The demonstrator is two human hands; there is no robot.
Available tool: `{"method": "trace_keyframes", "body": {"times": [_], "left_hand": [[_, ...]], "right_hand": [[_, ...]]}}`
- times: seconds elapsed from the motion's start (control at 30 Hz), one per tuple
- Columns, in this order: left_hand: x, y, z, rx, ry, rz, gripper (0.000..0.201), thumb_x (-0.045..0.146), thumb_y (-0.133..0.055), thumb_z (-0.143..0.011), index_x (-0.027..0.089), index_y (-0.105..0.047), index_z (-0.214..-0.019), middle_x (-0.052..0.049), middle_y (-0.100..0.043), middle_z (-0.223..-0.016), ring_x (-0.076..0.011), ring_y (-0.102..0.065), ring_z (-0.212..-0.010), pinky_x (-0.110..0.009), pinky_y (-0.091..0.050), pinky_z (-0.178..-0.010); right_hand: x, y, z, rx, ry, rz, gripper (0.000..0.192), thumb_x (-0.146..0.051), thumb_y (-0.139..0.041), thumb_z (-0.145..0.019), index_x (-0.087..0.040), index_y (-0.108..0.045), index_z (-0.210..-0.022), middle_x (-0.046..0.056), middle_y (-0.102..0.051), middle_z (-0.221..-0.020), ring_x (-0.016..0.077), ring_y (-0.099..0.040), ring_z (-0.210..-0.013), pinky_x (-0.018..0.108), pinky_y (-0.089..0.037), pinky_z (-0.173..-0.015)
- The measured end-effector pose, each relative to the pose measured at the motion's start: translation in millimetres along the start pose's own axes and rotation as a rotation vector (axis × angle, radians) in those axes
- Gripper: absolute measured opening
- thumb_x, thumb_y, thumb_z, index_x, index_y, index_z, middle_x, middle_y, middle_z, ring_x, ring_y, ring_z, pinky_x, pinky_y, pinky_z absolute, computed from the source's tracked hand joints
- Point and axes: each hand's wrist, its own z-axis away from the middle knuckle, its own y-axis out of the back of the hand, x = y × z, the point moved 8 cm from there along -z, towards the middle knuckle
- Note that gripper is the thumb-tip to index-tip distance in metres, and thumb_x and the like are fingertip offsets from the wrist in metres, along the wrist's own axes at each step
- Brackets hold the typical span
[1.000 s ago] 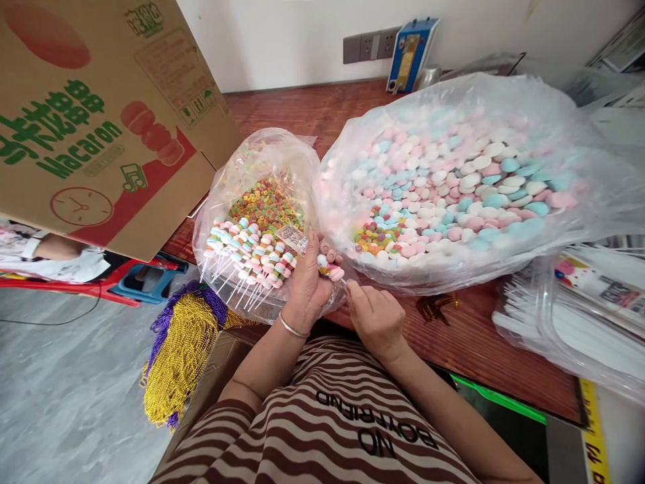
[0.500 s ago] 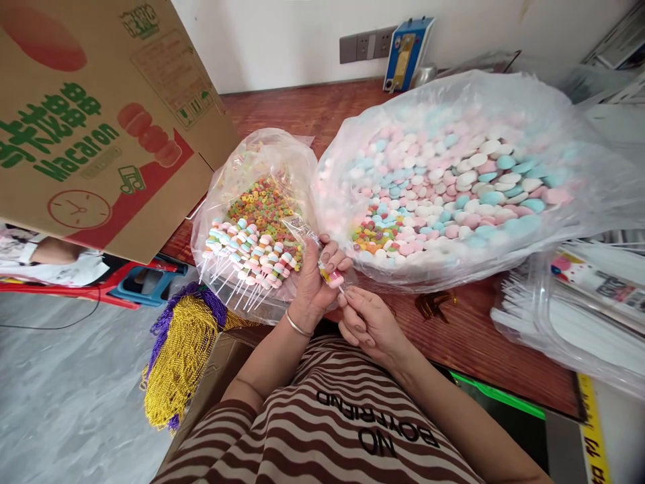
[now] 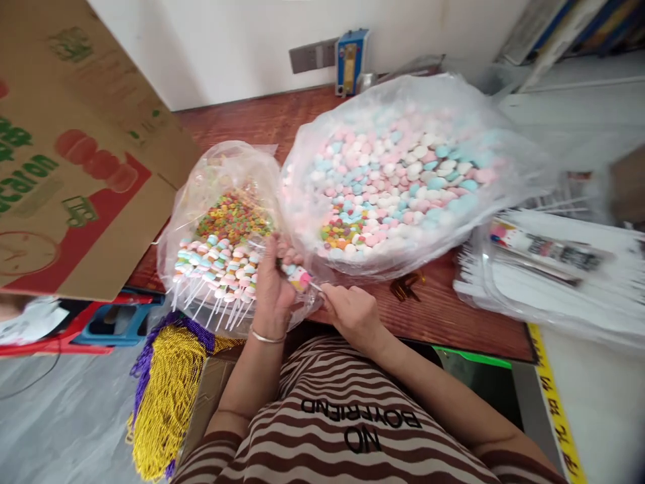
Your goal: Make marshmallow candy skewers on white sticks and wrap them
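My left hand (image 3: 275, 286) is closed round a marshmallow skewer (image 3: 298, 277) in a clear printed wrapper, its pink end pointing right. My right hand (image 3: 353, 312) pinches the skewer's white stick near the wrapper's mouth. Behind my left hand, several finished skewers (image 3: 216, 265) lie side by side, sticks toward me, in a plastic-lined tray (image 3: 174, 195). Small coloured ring candies (image 3: 234, 215) are heaped behind them. To the right is a big plastic-lined container (image 3: 297, 151) of pink, white and blue marshmallows (image 3: 398, 181), with ring candies at its near corner.
A cardboard box (image 3: 125, 222) stands at left. Gold twist ties (image 3: 407, 287) lie on the red-brown table (image 3: 433, 302). White sticks and wrappers (image 3: 549, 255) lie in a clear tray at right. Yellow bead strings (image 3: 166, 396) hang at lower left. A blue device (image 3: 351, 62) stands by the wall.
The view has swung to the right. My right hand has turned knuckles-up and drawn a little away from my left hand along the stick. Both hands keep their hold.
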Motion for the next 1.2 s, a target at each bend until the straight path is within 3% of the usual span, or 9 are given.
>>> {"method": "trace_keyframes", "body": {"times": [0.13, 0.3, 0.37, 0.43, 0.57, 0.7, 0.8, 1.03, 1.2], "left_hand": [[1.1, -4.8, 6.1, -0.034, -0.018, -0.021, 0.015, 0.029, -0.074, -0.092, 0.019, -0.065, -0.086, 0.011, -0.042, -0.055, -0.0017, -0.039, -0.044, -0.013, -0.041, -0.048], [-42.2, -5.2, 24.6, -0.055, 0.057, -0.144, 0.016, 0.032, -0.072, -0.094, 0.019, -0.066, -0.088, 0.011, -0.038, -0.054, -0.0010, -0.032, -0.040, -0.013, -0.032, -0.041], [-58.4, -5.4, 34.9, -0.088, 0.064, -0.210, 0.019, 0.035, -0.077, -0.090, 0.018, -0.067, -0.091, 0.012, -0.039, -0.053, -0.0014, -0.035, -0.040, -0.014, -0.037, -0.045], [-68.3, -4.4, 45.4, -0.122, 0.052, -0.297, 0.030, 0.041, -0.081, -0.084, 0.018, -0.069, -0.098, 0.009, -0.053, -0.059, -0.0041, -0.052, -0.050, -0.017, -0.048, -0.059], [-76.3, 7.7, 62.8, -0.110, 0.105, -0.497, 0.048, 0.050, -0.084, -0.077, 0.017, -0.074, -0.109, -0.006, -0.078, -0.094, -0.0181, -0.073, -0.090, -0.029, -0.056, -0.084], [-71.3, 18.8, 72.9, -0.061, 0.100, -0.587, 0.045, 0.051, -0.085, -0.075, 0.015, -0.078, -0.100, -0.011, -0.080, -0.093, -0.0258, -0.074, -0.100, -0.037, -0.056, -0.091], [-76.3, 17.7, 78.8, -0.095, 0.086, -0.605, 0.041, 0.052, -0.083, -0.077, 0.015, -0.081, -0.094, -0.012, -0.081, -0.095, -0.0278, -0.073, -0.105, -0.038, -0.056, -0.095], [-81.2, 23.4, 77.3, -0.062, 0.006, -0.529, 0.039, 0.051, -0.085, -0.074, 0.017, -0.083, -0.094, -0.011, -0.081, -0.100, -0.0265, -0.073, -0.106, -0.037, -0.055, -0.098], [-66.2, 39.9, 67.1, -0.056, -0.137, -0.727, 0.033, 0.047, -0.078, -0.083, 0.021, -0.082, -0.103, -0.009, -0.080, -0.112, -0.0245, -0.072, -0.112, -0.037, -0.052, -0.105]], "right_hand": [[-5.8, -0.1, 14.2, -0.077, -0.059, -0.049, 0.027, -0.014, -0.040, -0.106, -0.011, -0.067, -0.107, 0.002, -0.063, -0.066, 0.0146, -0.054, -0.059, 0.033, -0.031, -0.060], [-1.2, -7.6, 23.3, -0.168, -0.300, -0.177, 0.034, -0.023, -0.034, -0.108, -0.018, -0.063, -0.091, 0.004, -0.067, -0.070, 0.0150, -0.056, -0.059, 0.030, -0.033, -0.060], [2.1, -5.3, 25.3, -0.150, -0.367, -0.208, 0.036, -0.027, -0.032, -0.110, -0.018, -0.062, -0.093, 0.006, -0.069, -0.072, 0.0160, -0.059, -0.060, 0.030, -0.035, -0.060], [7.2, 1.3, 27.0, -0.106, -0.408, -0.208, 0.036, -0.030, -0.032, -0.110, -0.018, -0.062, -0.096, 0.007, -0.071, -0.074, 0.0167, -0.062, -0.062, 0.029, -0.037, -0.061], [12.4, 23.8, 26.3, 0.032, -0.334, -0.084, 0.031, -0.025, -0.039, -0.109, -0.017, -0.063, -0.093, 0.006, -0.070, -0.070, 0.0158, -0.060, -0.059, 0.031, -0.035, -0.062], [1.2, 38.4, 24.3, 0.139, -0.143, 0.021, 0.024, -0.018, -0.046, -0.107, -0.016, -0.063, -0.090, 0.003, -0.065, -0.063, 0.0140, -0.053, -0.052, 0.033, -0.032, -0.060], [1.6, 36.5, 26.5, 0.138, -0.180, -0.001, 0.024, -0.020, -0.046, -0.107, -0.017, -0.062, -0.090, 0.003, -0.065, -0.063, 0.0148, -0.054, -0.054, 0.032, -0.033, -0.061], [22.6, 17.4, 33.3, -0.007, -0.613, -0.522, 0.016, -0.032, -0.048, -0.103, -0.022, -0.058, -0.095, 0.003, -0.071, -0.081, 0.0164, -0.062, -0.065, 0.027, -0.040, -0.060], [22.9, -0.8, 34.9, -0.078, -0.858, -1.058, 0.025, -0.047, -0.051, -0.101, -0.023, -0.055, -0.109, -0.003, -0.062, -0.076, 0.0130, -0.051, -0.055, 0.026, -0.039, -0.054]]}}
